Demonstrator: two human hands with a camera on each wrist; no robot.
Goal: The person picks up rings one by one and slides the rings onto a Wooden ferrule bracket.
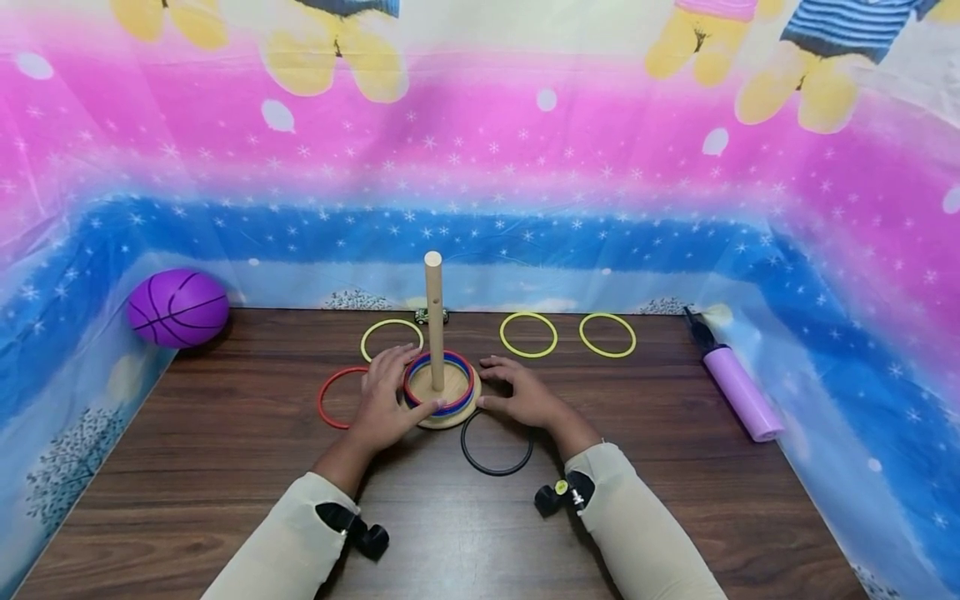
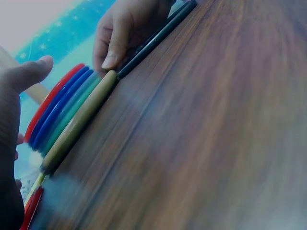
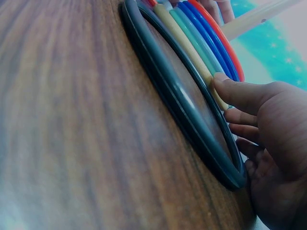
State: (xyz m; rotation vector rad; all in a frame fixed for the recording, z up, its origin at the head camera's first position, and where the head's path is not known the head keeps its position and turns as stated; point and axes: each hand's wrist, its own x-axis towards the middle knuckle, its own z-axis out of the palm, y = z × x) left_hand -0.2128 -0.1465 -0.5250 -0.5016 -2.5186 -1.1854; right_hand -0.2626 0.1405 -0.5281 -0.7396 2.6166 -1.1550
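Note:
A wooden peg stand (image 1: 447, 417) stands mid-table with red, blue and teal rings (image 1: 440, 383) stacked round its upright peg (image 1: 433, 321). My left hand (image 1: 384, 402) cups the stand's left side, fingers relaxed by the rings, thumb (image 2: 26, 74) stretched just over the red ring (image 2: 53, 100). On the stand's right lies my right hand (image 1: 522, 393). Its thumb tip (image 3: 225, 86) presses the wooden base edge (image 3: 187, 50), and its fingers lie spread on the table. A black ring (image 1: 497, 443) lies flat against the base's near right side, under the right wrist.
A loose red ring (image 1: 333, 398) lies left of my left hand. Three yellow rings (image 1: 392, 337) (image 1: 528, 334) (image 1: 607, 334) and a small toy car (image 1: 431, 316) lie behind the stand. A purple ball (image 1: 177, 307) sits far left, a purple pump (image 1: 738, 387) far right. A printed sheet walls the table.

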